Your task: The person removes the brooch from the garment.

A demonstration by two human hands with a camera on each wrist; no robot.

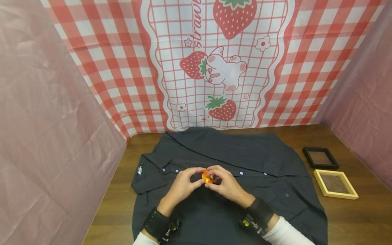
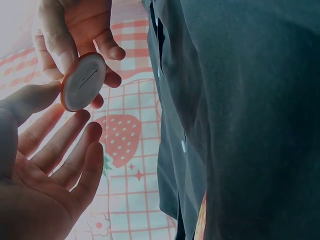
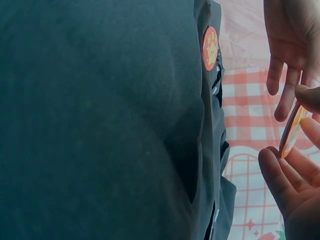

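Note:
Both hands meet over a dark button-up shirt spread on the table. Between them they hold a round orange pin badge with a yellow design. My left hand has its thumb and fingertips at one rim, while my right hand pinches the other side. The left wrist view catches the badge's pale back with a pin bar across it, the pin looking fastened. In the right wrist view the badge appears nearly edge-on. A second badge, red-orange with a star, sits against the shirt there.
At the right, a black square frame lies behind a pale wooden one on the brown table. Red checked strawberry cloth hangs at the back. Pink fabric walls both sides.

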